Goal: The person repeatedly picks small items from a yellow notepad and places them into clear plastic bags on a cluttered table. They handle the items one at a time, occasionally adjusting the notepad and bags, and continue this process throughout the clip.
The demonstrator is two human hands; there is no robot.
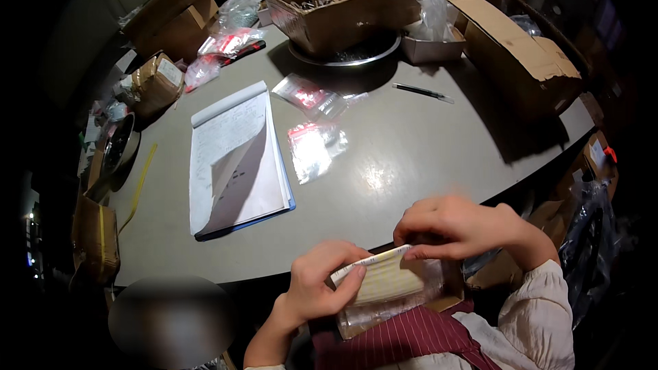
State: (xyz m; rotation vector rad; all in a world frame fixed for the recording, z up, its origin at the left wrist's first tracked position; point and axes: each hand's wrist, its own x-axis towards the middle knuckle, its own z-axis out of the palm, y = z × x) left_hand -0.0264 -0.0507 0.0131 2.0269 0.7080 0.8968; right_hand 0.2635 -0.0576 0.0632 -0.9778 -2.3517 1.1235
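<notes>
Near the table's front edge, a pale yellow sheet (385, 282) with faint rows across it is stretched between my two hands. Its upper edge is curled over, showing a white strip with small dark marks. My left hand (325, 279) pinches the left end between thumb and fingers. At the other end, my right hand (449, 227) grips the edge with bent fingers and thumb. Beneath the sheet, a small cardboard box (363, 321) with clear tape lies against my lap, partly covered by the sheet and a striped maroon cloth (418, 342).
On the table lie a notepad (236, 157) on a blue board, clear zip bags (315, 147) and a pen (423, 92). A large carton (336, 20) stands on a metal bowl (380, 53) at the back. Another carton (521, 41) is at the right, a yellow strap (142, 181) at the left.
</notes>
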